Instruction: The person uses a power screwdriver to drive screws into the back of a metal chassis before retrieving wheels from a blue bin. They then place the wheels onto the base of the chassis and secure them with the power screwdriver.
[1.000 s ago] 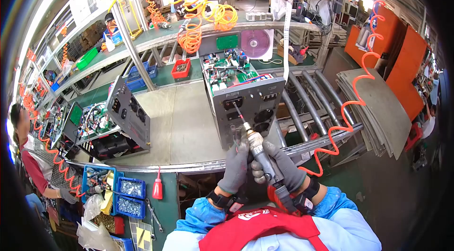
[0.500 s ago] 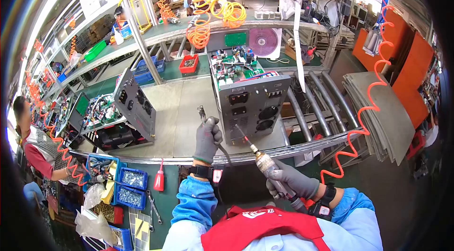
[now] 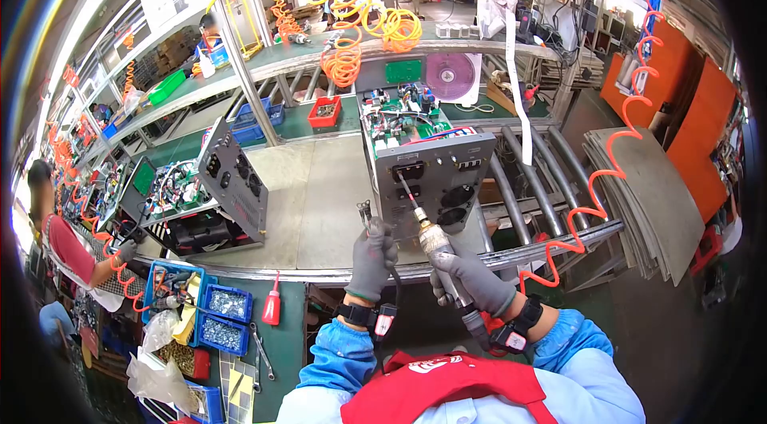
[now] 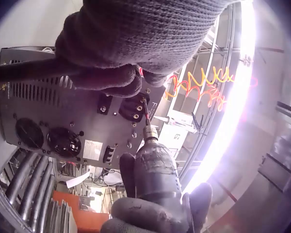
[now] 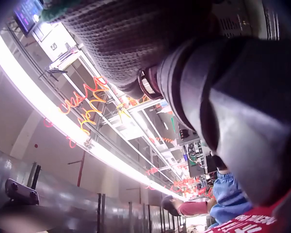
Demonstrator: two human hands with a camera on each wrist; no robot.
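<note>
The right hand point(image 3: 478, 278) grips a power driver point(image 3: 435, 241) while the left hand point(image 3: 373, 263) (also curled) holds a dark cable point(image 4: 24, 73).

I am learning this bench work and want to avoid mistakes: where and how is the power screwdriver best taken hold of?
Probably the power screwdriver is best gripped around its thick body, from behind and the right, as the right hand does. That body is long and rounded; the thin bit points forward at the grey panel, so keep it free.
</note>
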